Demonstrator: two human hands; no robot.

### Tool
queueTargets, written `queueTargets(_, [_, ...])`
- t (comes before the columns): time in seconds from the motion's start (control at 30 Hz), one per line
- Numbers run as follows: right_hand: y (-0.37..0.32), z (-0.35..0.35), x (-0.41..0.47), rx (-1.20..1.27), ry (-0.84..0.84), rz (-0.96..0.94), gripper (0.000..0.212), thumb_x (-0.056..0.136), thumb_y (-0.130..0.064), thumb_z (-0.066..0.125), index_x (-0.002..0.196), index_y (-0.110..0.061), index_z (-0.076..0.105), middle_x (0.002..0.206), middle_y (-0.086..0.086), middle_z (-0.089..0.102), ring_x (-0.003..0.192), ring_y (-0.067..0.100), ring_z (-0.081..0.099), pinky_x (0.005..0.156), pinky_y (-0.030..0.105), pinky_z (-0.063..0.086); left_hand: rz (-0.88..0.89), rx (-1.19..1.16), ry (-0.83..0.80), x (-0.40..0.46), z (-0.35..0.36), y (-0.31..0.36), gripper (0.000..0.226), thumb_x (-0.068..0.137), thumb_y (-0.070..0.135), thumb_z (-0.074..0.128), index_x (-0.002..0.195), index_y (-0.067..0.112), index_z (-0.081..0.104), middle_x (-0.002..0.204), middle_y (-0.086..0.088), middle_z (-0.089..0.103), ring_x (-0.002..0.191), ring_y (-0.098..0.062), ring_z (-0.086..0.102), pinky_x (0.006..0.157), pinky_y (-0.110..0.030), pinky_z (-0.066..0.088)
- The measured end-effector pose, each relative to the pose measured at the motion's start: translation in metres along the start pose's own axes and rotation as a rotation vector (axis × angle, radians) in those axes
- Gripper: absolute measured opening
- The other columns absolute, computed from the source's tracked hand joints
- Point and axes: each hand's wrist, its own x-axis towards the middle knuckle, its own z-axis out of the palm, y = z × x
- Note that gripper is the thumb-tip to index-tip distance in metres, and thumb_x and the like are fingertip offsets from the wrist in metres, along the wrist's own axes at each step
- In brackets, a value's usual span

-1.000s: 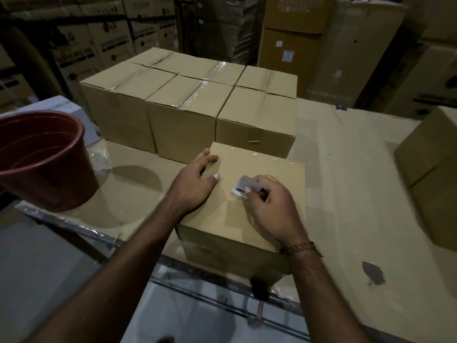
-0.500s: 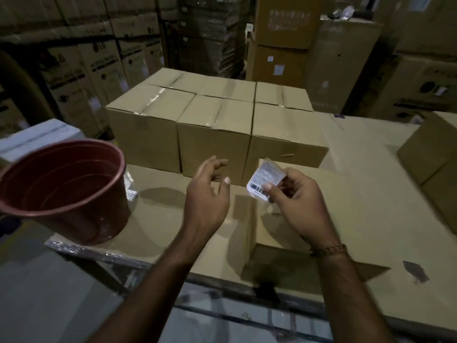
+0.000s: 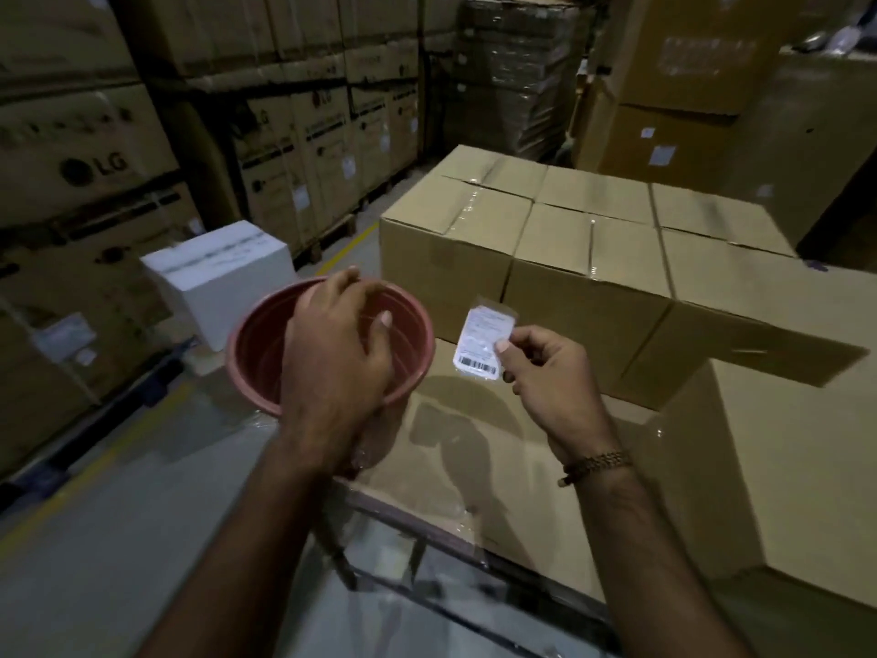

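Note:
My right hand (image 3: 553, 384) pinches a small white barcode label (image 3: 481, 344) between thumb and fingers and holds it upright in the air in front of the boxes. My left hand (image 3: 332, 358) hovers over the mouth of a red plastic bucket (image 3: 249, 344), its fingers hanging loosely curled with nothing visible in them. The bucket stands at the left end of the cardboard-covered table (image 3: 474, 448). A plain brown box (image 3: 783, 467) sits on the table to the right of my right forearm.
Several taped brown boxes (image 3: 569, 239) stand in a block at the back of the table. A white box (image 3: 223, 273) sits beyond the bucket. Tall stacks of large cartons line the aisle to the left and behind. The table's metal front edge (image 3: 427, 529) is below my arms.
My right hand lifted the label off the near box and holds it up. My left hand left that box and moved left over the bucket. The view swung left.

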Motion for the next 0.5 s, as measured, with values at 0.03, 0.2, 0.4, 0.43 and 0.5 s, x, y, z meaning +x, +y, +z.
queueTargets(0.03, [-0.002, 0.012, 0.003, 0.011, -0.013, -0.003, 0.006, 0.100, -0.010, 0.072, 0.096, -0.013, 0.076, 0.068, -0.011, 0.067, 0.057, -0.003, 0.060, 0.058, 0.015, 0.047, -0.032, 0.042, 0.001, 0.003, -0.005, -0.012, 0.038, 0.099, 0.028, 0.065, 0.136, 0.019, 0.067, 0.146, -0.003, 0.060, 0.135, -0.028, 0.052, 0.114, -0.052, 0.043])
queueTargets(0.2, [-0.006, 0.066, 0.020, -0.092, -0.045, -0.027, 0.009, 0.095, -0.015, 0.080, 0.089, -0.011, 0.073, 0.072, -0.002, 0.069, 0.059, -0.001, 0.062, 0.058, 0.018, 0.050, -0.175, 0.127, -0.035, 0.013, -0.015, -0.063, 0.046, 0.101, 0.033, 0.062, 0.145, 0.020, 0.059, 0.144, -0.005, 0.059, 0.134, -0.028, 0.051, 0.112, -0.055, 0.045])
queueTargets(0.4, [-0.009, 0.114, 0.036, -0.303, -0.104, -0.048, 0.013, 0.092, -0.023, 0.082, 0.083, -0.021, 0.073, 0.075, -0.011, 0.071, 0.065, 0.002, 0.060, 0.067, 0.027, 0.057, -0.343, 0.064, -0.005, 0.019, -0.011, -0.102, 0.043, 0.103, 0.034, 0.063, 0.142, 0.017, 0.060, 0.134, -0.007, 0.064, 0.126, -0.027, 0.055, 0.104, -0.048, 0.050])
queueTargets(0.43, [-0.010, 0.121, 0.038, -0.353, -0.112, -0.061, 0.014, 0.091, -0.024, 0.083, 0.082, -0.022, 0.073, 0.075, -0.011, 0.070, 0.065, 0.003, 0.061, 0.067, 0.027, 0.057, -0.368, 0.005, 0.014, 0.018, -0.009, -0.104, 0.041, 0.103, 0.033, 0.063, 0.141, 0.017, 0.060, 0.132, -0.007, 0.064, 0.124, -0.026, 0.057, 0.103, -0.046, 0.050])
queueTargets(0.5, [-0.013, 0.132, 0.041, -0.439, -0.130, -0.093, 0.015, 0.088, -0.025, 0.086, 0.082, -0.023, 0.073, 0.074, -0.009, 0.070, 0.066, 0.003, 0.061, 0.068, 0.026, 0.058, -0.398, -0.077, 0.045, 0.016, -0.006, -0.106, 0.041, 0.104, 0.032, 0.063, 0.142, 0.017, 0.060, 0.132, -0.006, 0.064, 0.123, -0.024, 0.059, 0.102, -0.045, 0.052])
